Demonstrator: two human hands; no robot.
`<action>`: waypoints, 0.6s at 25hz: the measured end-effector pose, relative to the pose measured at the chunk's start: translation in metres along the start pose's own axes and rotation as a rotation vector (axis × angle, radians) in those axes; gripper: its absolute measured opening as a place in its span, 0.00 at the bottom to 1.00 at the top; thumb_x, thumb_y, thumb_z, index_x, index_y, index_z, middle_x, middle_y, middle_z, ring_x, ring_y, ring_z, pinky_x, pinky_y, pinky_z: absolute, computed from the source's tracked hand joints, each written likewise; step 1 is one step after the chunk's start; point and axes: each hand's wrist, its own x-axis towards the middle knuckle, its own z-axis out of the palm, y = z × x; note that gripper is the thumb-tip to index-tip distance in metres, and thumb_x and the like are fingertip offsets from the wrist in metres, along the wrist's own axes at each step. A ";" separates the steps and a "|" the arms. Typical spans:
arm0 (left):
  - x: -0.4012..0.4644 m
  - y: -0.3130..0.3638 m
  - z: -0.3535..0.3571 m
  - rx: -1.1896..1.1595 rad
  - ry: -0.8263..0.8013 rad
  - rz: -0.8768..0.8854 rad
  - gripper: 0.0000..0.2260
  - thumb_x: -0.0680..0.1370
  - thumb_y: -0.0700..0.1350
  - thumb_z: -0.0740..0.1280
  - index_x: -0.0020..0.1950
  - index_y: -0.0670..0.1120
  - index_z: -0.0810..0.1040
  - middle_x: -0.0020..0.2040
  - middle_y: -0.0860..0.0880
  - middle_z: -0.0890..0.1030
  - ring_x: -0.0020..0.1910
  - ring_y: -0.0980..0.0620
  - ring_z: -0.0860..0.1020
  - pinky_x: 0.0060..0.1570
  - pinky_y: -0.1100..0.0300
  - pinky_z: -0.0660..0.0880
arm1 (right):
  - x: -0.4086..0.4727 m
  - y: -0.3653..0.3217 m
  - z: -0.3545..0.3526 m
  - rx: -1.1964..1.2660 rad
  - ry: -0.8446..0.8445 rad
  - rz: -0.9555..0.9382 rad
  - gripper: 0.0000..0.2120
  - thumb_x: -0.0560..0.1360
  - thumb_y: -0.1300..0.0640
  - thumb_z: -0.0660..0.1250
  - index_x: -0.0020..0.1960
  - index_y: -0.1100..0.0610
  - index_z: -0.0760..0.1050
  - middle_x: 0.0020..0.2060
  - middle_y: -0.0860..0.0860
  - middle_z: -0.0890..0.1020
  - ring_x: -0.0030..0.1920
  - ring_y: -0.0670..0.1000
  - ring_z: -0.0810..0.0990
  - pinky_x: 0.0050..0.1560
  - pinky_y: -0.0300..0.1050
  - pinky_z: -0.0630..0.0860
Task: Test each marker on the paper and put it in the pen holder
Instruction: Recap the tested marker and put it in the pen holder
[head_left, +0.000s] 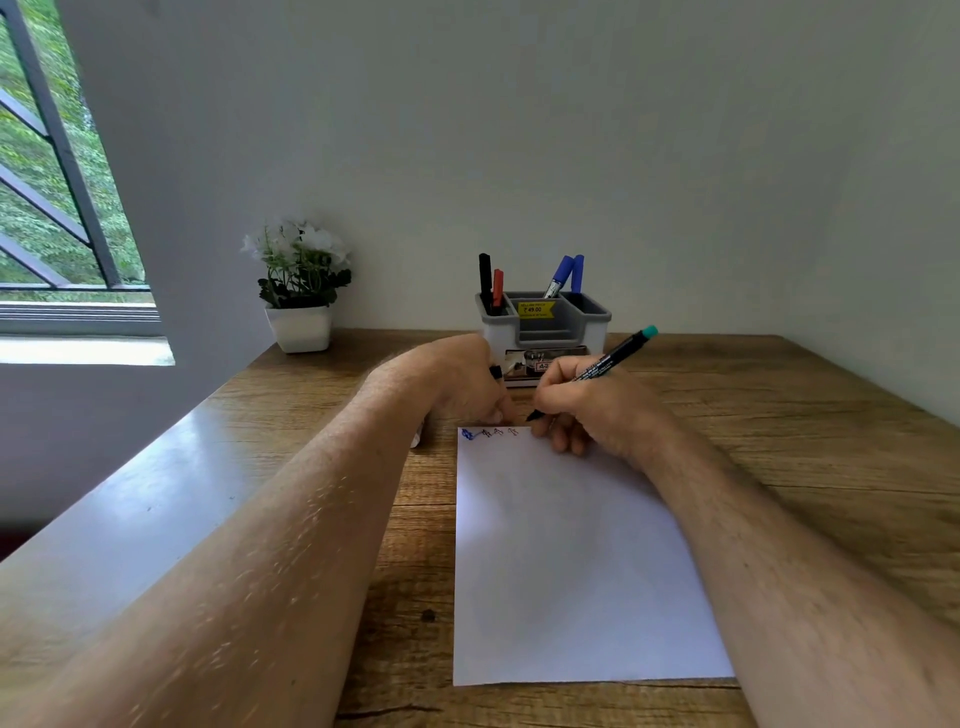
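Observation:
A white sheet of paper (571, 561) lies on the wooden desk, with small blue and dark scribbles (488, 433) along its top edge. My right hand (587, 405) grips a black marker with a teal end (613, 358), its tip just above the paper's top edge. My left hand (462, 384) rests curled at the paper's top left corner and holds a small black piece, probably the cap (496, 371). Behind the hands stands the grey and white pen holder (592, 317), with a black and a red marker (491, 283) on its left and two blue markers (567, 273) on its right.
A white pot with white flowers (300, 291) stands at the desk's back left. A window with bars (47, 171) is on the left, and a wall rises right behind the holder. Bare wood (810, 415) shows right of the paper.

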 end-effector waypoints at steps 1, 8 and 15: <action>0.000 0.000 0.000 -0.007 0.004 -0.002 0.09 0.73 0.47 0.73 0.52 0.50 0.85 0.49 0.51 0.84 0.50 0.51 0.80 0.56 0.52 0.78 | -0.001 -0.001 0.001 -0.028 0.019 0.001 0.05 0.72 0.62 0.68 0.38 0.57 0.76 0.34 0.57 0.85 0.27 0.51 0.77 0.26 0.41 0.70; -0.001 0.004 0.000 0.044 -0.075 -0.007 0.12 0.71 0.50 0.76 0.53 0.50 0.84 0.48 0.52 0.82 0.51 0.52 0.78 0.50 0.57 0.72 | 0.000 -0.003 0.003 -0.218 0.085 -0.039 0.10 0.70 0.56 0.70 0.32 0.54 0.74 0.28 0.50 0.81 0.28 0.44 0.76 0.33 0.40 0.71; -0.002 0.011 0.001 0.069 -0.080 -0.009 0.16 0.71 0.48 0.77 0.57 0.46 0.82 0.50 0.49 0.81 0.52 0.49 0.78 0.47 0.58 0.70 | -0.005 -0.011 0.004 -0.258 0.038 -0.013 0.11 0.69 0.56 0.72 0.32 0.55 0.72 0.26 0.50 0.78 0.26 0.44 0.73 0.26 0.35 0.66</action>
